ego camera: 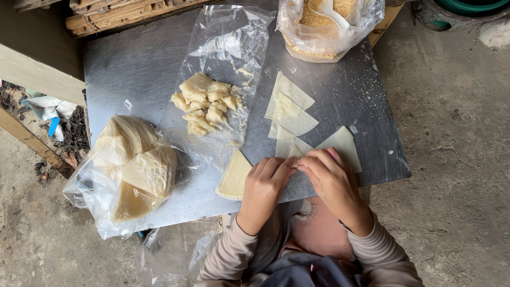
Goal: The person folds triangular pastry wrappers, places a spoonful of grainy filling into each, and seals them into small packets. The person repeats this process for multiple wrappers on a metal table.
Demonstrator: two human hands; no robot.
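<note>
My left hand point(264, 186) and my right hand point(332, 180) meet fingertip to fingertip at the near edge of a metal table point(143, 69), pinching a pale triangular dough wrapper point(295, 152) between them. Most of that wrapper is hidden under my fingers. Another triangular wrapper point(341, 143) lies just beyond my right hand. A small stack of triangular wrappers point(234, 175) sits left of my left hand. Farther back lie more loose wrappers point(289, 106).
A clear plastic sheet holds pale filling chunks point(204, 103) at mid-table. A plastic bag of folded wrappers point(130, 170) sits at the near left. A bag of crumbs with a white spoon point(325, 21) stands at the far edge. Concrete floor point(457, 133) surrounds the table.
</note>
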